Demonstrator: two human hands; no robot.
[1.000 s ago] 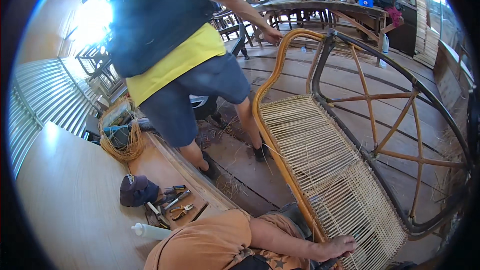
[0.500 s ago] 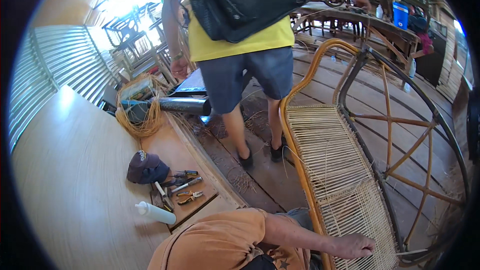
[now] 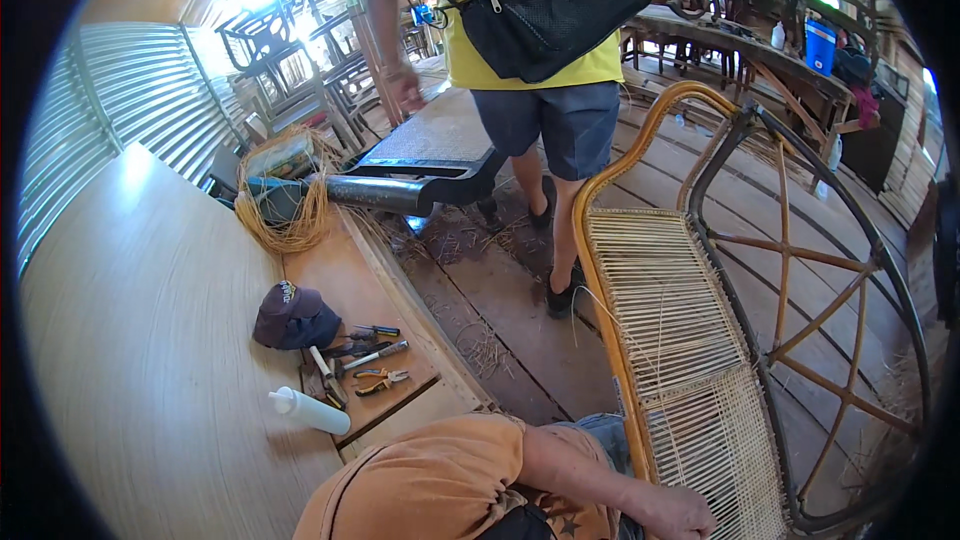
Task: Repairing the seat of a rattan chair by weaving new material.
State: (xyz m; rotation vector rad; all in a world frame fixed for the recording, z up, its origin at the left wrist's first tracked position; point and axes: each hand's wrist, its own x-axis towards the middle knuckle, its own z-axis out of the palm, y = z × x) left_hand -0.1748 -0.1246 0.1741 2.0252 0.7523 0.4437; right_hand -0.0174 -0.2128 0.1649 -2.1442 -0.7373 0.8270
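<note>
My left hand [image 3: 680, 514], at the end of a bare forearm coming from an orange sleeve, is closed over the lower part of a woven cane panel [image 3: 690, 340]. What its fingers hold, if anything, is hidden. The panel is strung inside a curved wooden frame [image 3: 603, 285], golden brown on the near side and dark on the far side. Its upper part has only crosswise strands, while the lower part is more densely woven. A loose strand sticks out by the frame's left edge. My right hand is out of view.
Left, on a low bench, lie pliers [image 3: 382, 381], a screwdriver [image 3: 378, 330], a hammer [image 3: 328, 378], a white bottle [image 3: 312, 410] and a dark cap [image 3: 296, 317]. Coiled cane [image 3: 285, 230] sits behind. A person in a yellow shirt [image 3: 590, 62] stands ahead, near a dark cane-seated bench [image 3: 425, 145].
My left hand has moved left and slightly down along the panel. The person ahead has stepped right and away, revealing more of the dark bench, and the view has shifted slightly.
</note>
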